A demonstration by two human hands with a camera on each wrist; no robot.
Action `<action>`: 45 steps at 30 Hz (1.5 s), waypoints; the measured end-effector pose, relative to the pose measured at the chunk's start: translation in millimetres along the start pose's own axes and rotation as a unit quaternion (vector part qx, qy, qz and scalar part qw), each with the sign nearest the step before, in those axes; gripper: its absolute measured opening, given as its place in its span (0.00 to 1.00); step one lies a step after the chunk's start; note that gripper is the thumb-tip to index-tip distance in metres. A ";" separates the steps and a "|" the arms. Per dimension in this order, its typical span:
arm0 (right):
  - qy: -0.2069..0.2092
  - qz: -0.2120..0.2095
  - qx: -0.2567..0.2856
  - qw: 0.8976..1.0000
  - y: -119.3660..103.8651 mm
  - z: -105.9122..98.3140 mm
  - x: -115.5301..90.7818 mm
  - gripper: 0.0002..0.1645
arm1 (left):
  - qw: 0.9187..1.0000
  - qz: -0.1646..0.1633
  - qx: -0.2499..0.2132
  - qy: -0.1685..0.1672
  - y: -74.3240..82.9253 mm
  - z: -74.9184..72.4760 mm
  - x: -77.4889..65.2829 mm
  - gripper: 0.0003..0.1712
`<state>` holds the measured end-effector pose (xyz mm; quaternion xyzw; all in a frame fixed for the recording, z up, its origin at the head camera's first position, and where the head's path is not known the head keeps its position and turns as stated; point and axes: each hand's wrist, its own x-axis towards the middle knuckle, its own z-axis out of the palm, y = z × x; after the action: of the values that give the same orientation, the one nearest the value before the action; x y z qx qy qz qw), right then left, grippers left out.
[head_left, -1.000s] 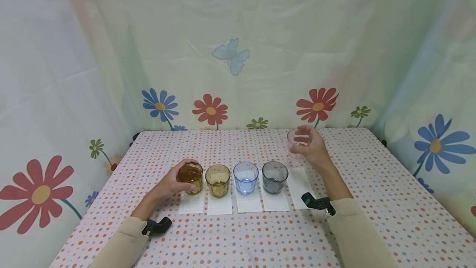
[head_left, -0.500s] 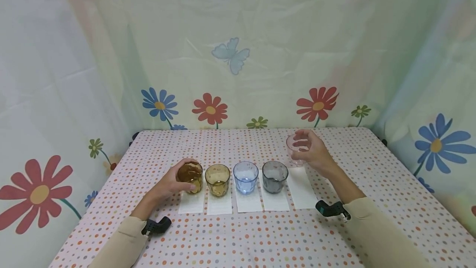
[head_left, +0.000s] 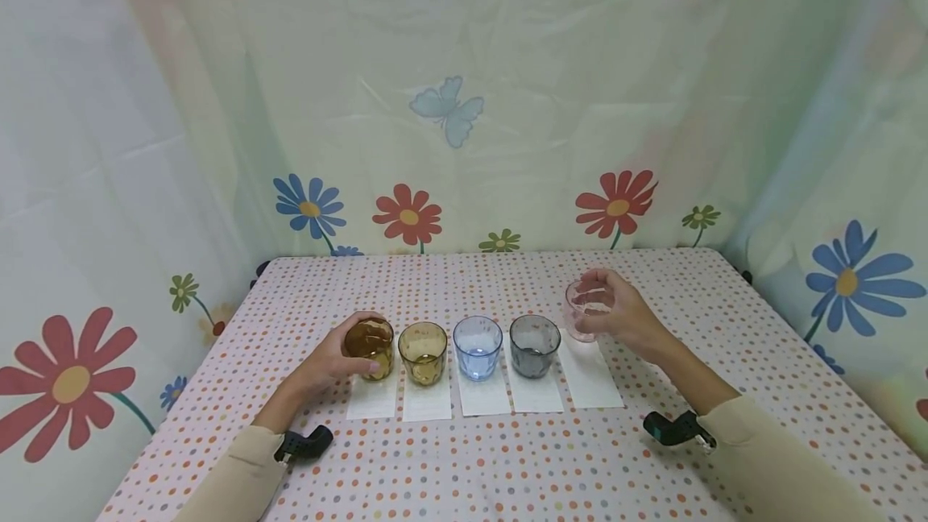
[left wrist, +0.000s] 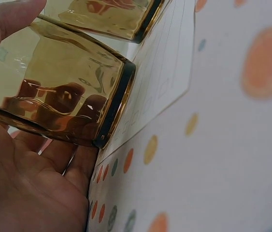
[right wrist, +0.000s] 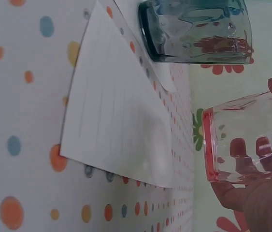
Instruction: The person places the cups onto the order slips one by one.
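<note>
My right hand [head_left: 625, 319] grips a clear pink glass [head_left: 577, 321] between thumb and fingers, over the far end of the rightmost white paper [head_left: 596, 377]. The right wrist view shows the pink glass [right wrist: 242, 140] raised off the table, fingertips visible through its wall. On the left, my other hand [head_left: 335, 357] holds a dark amber glass [head_left: 377, 353], thumb in front and fingers behind. That amber glass [left wrist: 73, 87] stands on lined paper [left wrist: 160, 82] in the left wrist view. Between the hands stand a lighter amber glass [head_left: 424, 353], a blue glass [head_left: 478, 349] and a grey glass [head_left: 535, 347].
White paper slips lie side by side under the row of glasses. A dotted cloth covers the table [head_left: 478, 466]. Flowered curtains [head_left: 449, 39] hang behind it and at both sides. Each wrist carries a small black camera [head_left: 674, 428].
My right hand has brought the pink glass nearer to me, from beyond the rightmost paper to over its far end. The left hand has stayed at the dark amber glass.
</note>
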<state>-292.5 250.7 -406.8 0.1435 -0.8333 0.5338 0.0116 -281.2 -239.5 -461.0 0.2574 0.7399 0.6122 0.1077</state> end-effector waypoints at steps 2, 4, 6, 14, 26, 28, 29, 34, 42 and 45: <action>-0.006 0.004 -0.003 1.000 1.4 0.4 -3.7 0.40 | 1.000 0.000 -0.001 -0.001 0.8 0.1 0.1 0.44; -0.014 0.014 0.000 1.000 2.5 1.4 -7.4 0.40 | 1.000 0.004 -0.001 -0.003 1.2 0.1 0.5 0.44; -0.021 0.021 0.004 1.000 3.0 2.7 -11.2 0.41 | 1.000 0.003 0.000 -0.003 1.7 0.3 0.7 0.43; -0.012 0.028 0.004 1.000 3.9 6.6 -21.0 0.42 | 1.000 -0.006 0.000 0.002 2.3 0.7 -0.4 0.45; -0.037 0.031 0.045 0.998 9.5 13.6 -25.5 0.43 | 1.000 0.004 -0.002 0.003 -0.1 0.2 0.0 0.45; -0.036 0.028 0.040 0.998 10.3 14.3 -25.8 0.42 | 1.000 0.008 -0.002 0.002 -0.1 0.1 0.2 0.45; -0.035 0.028 0.038 0.998 11.0 14.7 -26.2 0.42 | 1.000 0.010 -0.003 0.000 0.1 0.0 0.2 0.45; -0.026 0.015 0.031 0.999 15.9 16.1 -30.9 0.42 | 1.000 0.008 -0.005 0.001 1.4 0.7 0.2 0.45; -0.018 0.030 0.017 0.999 18.7 18.8 -29.4 0.44 | 1.000 0.005 0.003 0.004 1.3 0.2 -0.8 0.44; -0.021 0.032 0.018 0.999 19.7 19.0 -29.1 0.45 | 1.000 0.020 -0.008 -0.007 -0.9 -1.4 0.4 0.43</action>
<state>-267.1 248.0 -437.4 0.1277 -0.8277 0.5458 -0.0258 -282.4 -240.6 -461.5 0.2750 0.7290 0.6184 0.1025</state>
